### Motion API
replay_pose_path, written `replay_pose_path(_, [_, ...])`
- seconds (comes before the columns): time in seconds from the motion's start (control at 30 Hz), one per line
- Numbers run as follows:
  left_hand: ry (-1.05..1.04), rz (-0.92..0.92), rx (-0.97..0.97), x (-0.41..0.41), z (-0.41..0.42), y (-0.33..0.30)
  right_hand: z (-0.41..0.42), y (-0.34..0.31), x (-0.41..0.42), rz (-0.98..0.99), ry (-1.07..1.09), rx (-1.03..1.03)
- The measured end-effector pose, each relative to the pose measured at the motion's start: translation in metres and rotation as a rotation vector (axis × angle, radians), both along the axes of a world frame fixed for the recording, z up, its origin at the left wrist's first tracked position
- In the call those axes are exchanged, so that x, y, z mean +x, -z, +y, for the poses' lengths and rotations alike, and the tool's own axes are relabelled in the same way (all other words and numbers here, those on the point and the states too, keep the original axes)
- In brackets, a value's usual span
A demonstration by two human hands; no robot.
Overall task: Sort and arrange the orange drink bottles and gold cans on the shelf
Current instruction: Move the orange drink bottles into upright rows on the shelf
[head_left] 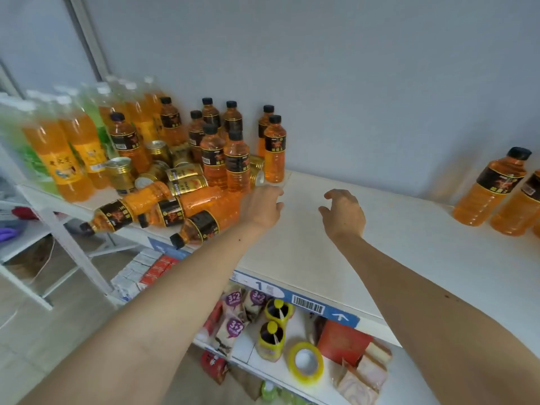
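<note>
Several orange drink bottles with black caps (237,162) stand clustered at the shelf's left, and three more lie on their sides (204,220) at its front edge. Gold cans (184,178) are jumbled among them, some upright, some tipped. Two orange bottles (491,188) stand apart at the far right. My left hand (263,206) hovers beside the lying bottles with its fingers loosely curled and nothing in it. My right hand (343,213) hangs over the bare middle of the white shelf (380,247), with relaxed, bent fingers and no object.
Taller orange and green drink bottles with white caps (67,147) fill the shelf's far left. The shelf below holds snack packs (233,317), yellow-lidded jars (273,325) and a tape roll (306,362). A white rack (58,229) stands at left.
</note>
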State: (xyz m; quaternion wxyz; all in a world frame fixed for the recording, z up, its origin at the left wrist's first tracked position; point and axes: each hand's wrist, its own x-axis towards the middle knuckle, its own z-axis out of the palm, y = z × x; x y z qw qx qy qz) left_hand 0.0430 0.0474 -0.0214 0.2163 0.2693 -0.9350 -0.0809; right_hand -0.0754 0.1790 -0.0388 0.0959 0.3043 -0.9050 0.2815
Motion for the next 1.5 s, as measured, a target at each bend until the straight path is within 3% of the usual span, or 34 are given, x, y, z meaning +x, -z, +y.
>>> replay_pose_path(0.27, [-0.073, 0.058, -0.073, 0.066, -0.079, -0.013, -0.094, -0.016, 0.054, 0.015, -0.130, -0.037])
replay_pose_path(0.7, [-0.138, -0.010, -0.003, 0.088, -0.127, -0.016, -0.189, -0.022, 0.048, -0.290, -0.318, -0.239])
replay_pose_path(0.97, [-0.141, 0.018, 0.029, 0.065, -0.125, -0.023, -0.199, -0.024, 0.034, -0.329, -0.323, -0.200])
replay_pose_path(1.3, [-0.395, 0.202, 0.189, 0.048, -0.143, -0.034, -0.173, -0.024, 0.028, -0.413, -0.437, -0.360])
replay_pose_path(1.5, [-0.294, 0.230, 0.336, 0.025, -0.159, -0.037, -0.144, -0.021, 0.015, -0.375, -0.408, -0.400])
